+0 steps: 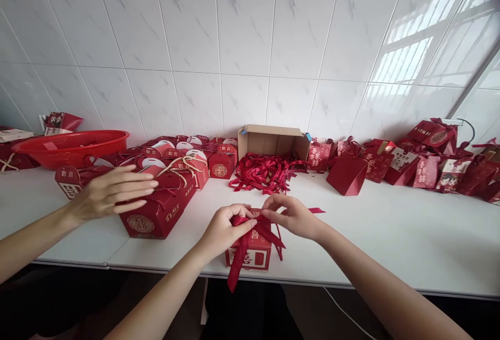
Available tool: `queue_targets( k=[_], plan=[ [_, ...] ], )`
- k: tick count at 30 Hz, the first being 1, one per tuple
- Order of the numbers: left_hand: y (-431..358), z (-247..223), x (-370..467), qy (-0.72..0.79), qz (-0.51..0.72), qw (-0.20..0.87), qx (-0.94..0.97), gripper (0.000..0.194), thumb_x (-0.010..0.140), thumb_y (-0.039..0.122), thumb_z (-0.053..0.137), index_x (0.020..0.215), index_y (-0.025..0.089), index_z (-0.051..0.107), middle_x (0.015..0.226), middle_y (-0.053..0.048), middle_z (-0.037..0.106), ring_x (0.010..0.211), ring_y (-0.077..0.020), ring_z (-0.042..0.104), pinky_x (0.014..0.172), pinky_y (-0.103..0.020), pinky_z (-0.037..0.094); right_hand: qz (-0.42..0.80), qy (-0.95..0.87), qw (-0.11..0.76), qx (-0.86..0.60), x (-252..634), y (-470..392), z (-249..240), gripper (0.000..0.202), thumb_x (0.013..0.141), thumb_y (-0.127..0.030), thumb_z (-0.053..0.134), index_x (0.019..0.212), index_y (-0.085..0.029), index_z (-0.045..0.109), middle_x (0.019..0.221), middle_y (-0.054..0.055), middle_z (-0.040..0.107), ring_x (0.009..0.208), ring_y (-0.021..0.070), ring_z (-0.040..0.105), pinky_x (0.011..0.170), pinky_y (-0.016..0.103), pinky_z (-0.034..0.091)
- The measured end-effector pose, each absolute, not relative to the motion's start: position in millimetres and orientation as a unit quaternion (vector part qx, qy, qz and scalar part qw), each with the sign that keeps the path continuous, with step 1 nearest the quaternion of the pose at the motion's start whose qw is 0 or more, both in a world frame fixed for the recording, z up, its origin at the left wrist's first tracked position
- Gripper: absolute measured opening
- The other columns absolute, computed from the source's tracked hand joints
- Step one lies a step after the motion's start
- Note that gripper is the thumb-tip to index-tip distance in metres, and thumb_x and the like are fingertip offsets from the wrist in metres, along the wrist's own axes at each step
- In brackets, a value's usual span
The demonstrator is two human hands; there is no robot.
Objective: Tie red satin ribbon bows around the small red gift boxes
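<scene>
Ribbon (238,264) crosses the box (253,258), seemingly half-tied; left hand (225,229) and right hand (294,216) pinch it between fingers (244,229); ribbon pile (263,173) awaits.

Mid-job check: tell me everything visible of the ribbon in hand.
The dark-red ribbon looks like flat, satiny fabric. It lies over the small red box near the table's edge, one tail hanging down the box's front. The left hand's grip pinches it; the right hand's grip is at its top. I can't tell whether it's knotted.
</scene>
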State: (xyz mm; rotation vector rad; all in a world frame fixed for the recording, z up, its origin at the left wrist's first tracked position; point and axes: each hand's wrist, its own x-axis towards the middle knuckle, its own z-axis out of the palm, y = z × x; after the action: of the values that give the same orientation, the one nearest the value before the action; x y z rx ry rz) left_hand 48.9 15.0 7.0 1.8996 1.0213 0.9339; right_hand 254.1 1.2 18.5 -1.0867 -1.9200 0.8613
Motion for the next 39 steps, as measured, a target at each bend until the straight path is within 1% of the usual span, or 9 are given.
queue_targets(
  k=[5, 12, 14, 18, 23, 26, 32, 35, 39],
  plan=[
    [14.1, 7.3, 49.9, 0.397, 0.368, 0.371, 0.755, 0.027, 0.076, 0.036, 0.062, 0.057, 0.021, 0.049, 0.091, -0.006, 0.071, 0.117, -0.0264, 0.055, 0.098, -0.036, 0.04, 0.295, -0.777, 0.354, -0.429, 253.3, -4.4, 19.0, 0.016, 0.08, -0.035, 0.064, 0.076, -0.019, 0.066, 0.081, 0.004, 0.062, 0.075, 0.016, 0.057, 0.062, 0.027, 0.044],
    [10.2, 10.3, 45.5, 0.36, 0.362, 0.404, 0.759, 0.031, 0.08, 0.043, 0.059, 0.057, 0.021, 0.057, 0.082, -0.005, 0.071, 0.117, -0.026, 0.054, 0.098, -0.032, 0.04, 0.362, -0.755, 0.365, -0.407, 253.7, -0.1, 24.3, 0.031, 0.076, -0.05, 0.068, 0.075, -0.019, 0.07, 0.076, 0.003, 0.062, 0.069, 0.0153, 0.051, 0.063, 0.029, 0.04],
    [10.3, 8.8, 43.8, 0.363, 0.364, 0.422, 0.747, 0.034, 0.082, 0.046, 0.056, 0.059, 0.021, 0.062, 0.084, -0.005, 0.071, 0.118, -0.0262, 0.053, 0.099, -0.032, 0.039, 0.338, -0.769, 0.341, -0.422, 255.6, 0.3, 25.0, 0.032, 0.078, -0.049, 0.066, 0.072, -0.018, 0.066, 0.073, 0.003, 0.061, 0.067, 0.0146, 0.049, 0.061, 0.028, 0.038],
    [12.0, 7.9, 42.2, 0.383, 0.368, 0.441, 0.723, 0.033, 0.08, 0.05, 0.057, 0.076, 0.02, 0.07, 0.109, -0.007, 0.069, 0.116, -0.0269, 0.055, 0.101, -0.034, 0.038, 0.279, -0.825, 0.259, -0.417, 259.7, -1.7, 25.2, 0.03, 0.082, -0.046, 0.061, 0.069, -0.019, 0.06, 0.065, 0.0, 0.057, 0.062, 0.0128, 0.046, 0.056, 0.026, 0.034],
    [12.0, 13.8, 44.8, 0.38, 0.353, 0.423, 0.743, 0.021, 0.073, 0.04, 0.066, 0.072, 0.019, 0.069, 0.094, -0.009, 0.072, 0.115, -0.0288, 0.055, 0.097, -0.037, 0.041, 0.205, -0.855, 0.25, -0.405, 253.6, -4.2, 25.5, 0.032, 0.082, -0.045, 0.062, 0.065, -0.018, 0.061, 0.063, 0.0, 0.052, 0.059, 0.0118, 0.044, 0.054, 0.025, 0.031],
    [11.5, 15.2, 45.7, 0.386, 0.361, 0.432, 0.731, 0.02, 0.074, 0.038, 0.065, 0.072, 0.018, 0.068, 0.092, -0.008, 0.071, 0.108, -0.0278, 0.059, 0.093, -0.036, 0.043, 0.248, -0.844, 0.279, -0.385, 247.9, -3.1, 25.8, 0.03, 0.084, -0.041, 0.06, 0.065, -0.018, 0.067, 0.068, 0.001, 0.052, 0.061, 0.0121, 0.047, 0.058, 0.026, 0.035],
    [10.1, 15.7, 43.3, 0.391, 0.364, 0.451, 0.715, 0.021, 0.072, 0.038, 0.067, 0.074, 0.017, 0.067, 0.098, -0.009, 0.071, 0.104, -0.0268, 0.061, 0.092, -0.036, 0.045, 0.437, -0.752, 0.312, -0.382, 249.9, -0.9, 26.4, 0.035, 0.077, -0.051, 0.065, 0.066, -0.018, 0.069, 0.078, 0.002, 0.053, 0.07, 0.014, 0.051, 0.067, 0.028, 0.042],
    [9.4, 15.9, 44.3, 0.391, 0.363, 0.447, 0.719, 0.019, 0.071, 0.037, 0.069, 0.073, 0.018, 0.068, 0.098, -0.009, 0.071, 0.108, -0.0271, 0.059, 0.094, -0.035, 0.044, 0.438, -0.753, 0.299, -0.391, 250.1, -2.0, 25.8, 0.032, 0.077, -0.048, 0.067, 0.065, -0.018, 0.065, 0.079, 0.001, 0.051, 0.073, 0.014, 0.051, 0.072, 0.029, 0.042],
    [9.4, 15.0, 46.1, 0.374, 0.364, 0.47, 0.712, 0.017, 0.071, 0.034, 0.069, 0.076, 0.017, 0.068, 0.097, -0.008, 0.071, 0.099, -0.0254, 0.063, 0.088, -0.033, 0.047, 0.41, -0.77, 0.339, -0.354, 245.0, -3.1, 25.6, 0.024, 0.075, -0.042, 0.071, 0.066, -0.02, 0.067, 0.081, 0.0, 0.051, 0.08, 0.0148, 0.052, 0.08, 0.029, 0.041]
  ],
)
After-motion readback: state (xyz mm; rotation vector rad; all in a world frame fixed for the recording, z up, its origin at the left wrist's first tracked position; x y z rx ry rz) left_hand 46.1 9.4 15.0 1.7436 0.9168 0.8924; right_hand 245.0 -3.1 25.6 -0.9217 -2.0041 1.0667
